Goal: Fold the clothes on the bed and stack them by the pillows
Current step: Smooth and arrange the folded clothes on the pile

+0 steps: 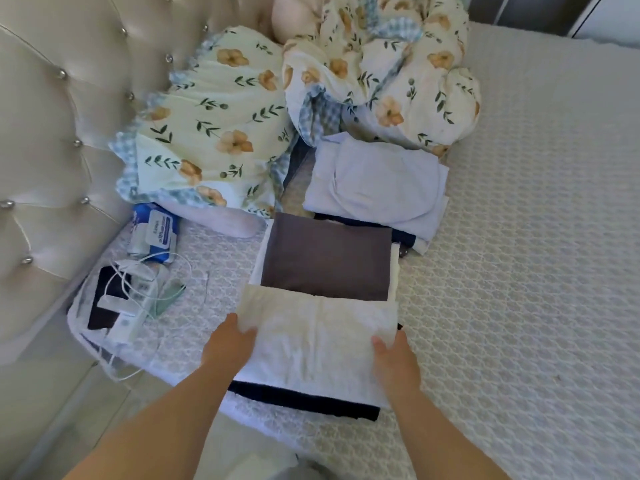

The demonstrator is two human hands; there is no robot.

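Observation:
A folded white cloth (pixel 322 337) lies in front of me on top of a dark navy folded piece (pixel 304 400). My left hand (pixel 227 344) grips its left edge and my right hand (pixel 394 362) grips its right edge. Just beyond it sits a folded brown-grey garment (pixel 329 258) on a white piece. Farther back is a stack topped by a pale lilac folded garment (pixel 377 185). The floral pillow (pixel 211 123) leans against the headboard to the left of the stacks.
A bunched floral duvet (pixel 381 64) fills the back. A blue wipes pack (pixel 154 233), white cables and a charger (pixel 135 306) lie by the tufted headboard (pixel 52 133). The patterned mattress (pixel 536 254) stretches to the right.

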